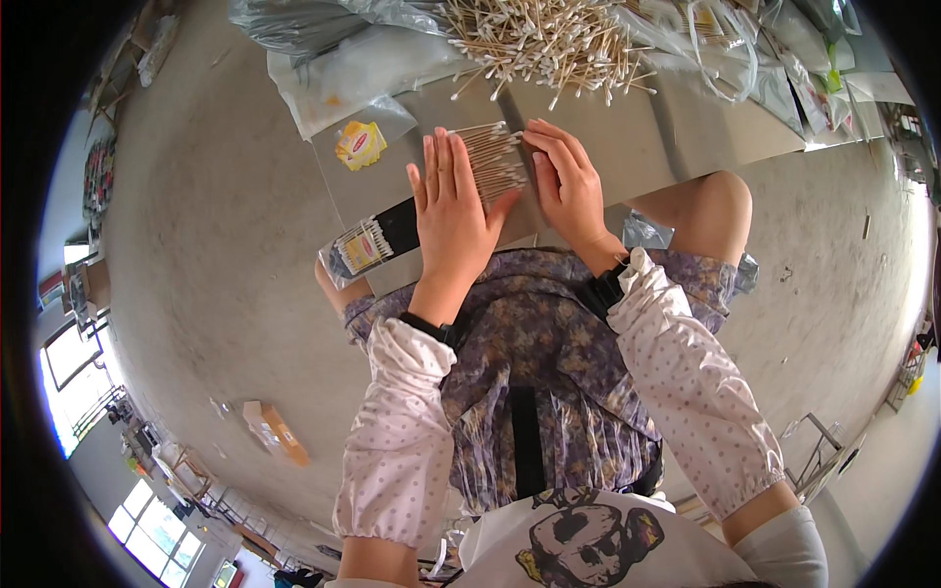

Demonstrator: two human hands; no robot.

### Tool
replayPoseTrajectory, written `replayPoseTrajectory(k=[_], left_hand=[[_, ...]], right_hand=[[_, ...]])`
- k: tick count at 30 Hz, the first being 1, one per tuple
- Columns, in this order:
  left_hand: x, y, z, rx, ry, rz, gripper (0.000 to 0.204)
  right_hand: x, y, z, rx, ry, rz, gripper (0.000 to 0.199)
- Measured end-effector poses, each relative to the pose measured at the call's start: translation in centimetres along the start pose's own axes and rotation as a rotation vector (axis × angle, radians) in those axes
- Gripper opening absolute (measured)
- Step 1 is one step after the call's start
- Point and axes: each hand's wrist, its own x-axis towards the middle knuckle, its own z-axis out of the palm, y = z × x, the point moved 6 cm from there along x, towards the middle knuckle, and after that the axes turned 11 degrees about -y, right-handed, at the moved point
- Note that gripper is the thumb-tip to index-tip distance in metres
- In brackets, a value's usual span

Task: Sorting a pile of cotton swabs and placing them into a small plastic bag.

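Observation:
A flat row of cotton swabs (495, 162) with wooden sticks lies on the table between my two hands. My left hand (451, 211) is flat, fingers stretched out, over the left ends of the swabs and part of a black strip (397, 227). Beside the swabs' right tips rests my right hand (569, 186), its fingers bent and slightly apart, holding nothing I can see. At the strip's left end lies a clear packet of cotton swabs (361, 247) with a yellow label.
A big loose heap of cotton swabs (549, 44) covers the table's far side, with plastic bags (304, 24) around it. A stack of yellow labels (361, 144) lies at the left on the table (431, 103). On the floor at lower left is a cardboard box (275, 431).

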Motion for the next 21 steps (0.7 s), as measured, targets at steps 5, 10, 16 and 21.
replayPoseTrajectory(k=[5,10,16,21], left_hand=[[-1.0,0.0,0.0,0.092,-0.075,0.054,0.084],[-2.3,1.1,1.6,0.092,-0.176,0.068,0.088],[-3.0,1.3,1.9,0.068,-0.148,0.091,0.091],[-2.5,0.9,1.3,0.028,-0.119,0.1,0.084]], right_hand=[[0.2,-0.2,-0.1,-0.005,0.01,-0.039,0.024],[0.2,-0.4,-0.1,-0.016,0.01,-0.044,0.025],[0.1,-0.5,0.0,-0.026,0.002,-0.041,0.024],[0.1,-0.5,0.0,-0.037,0.002,-0.051,0.024]])
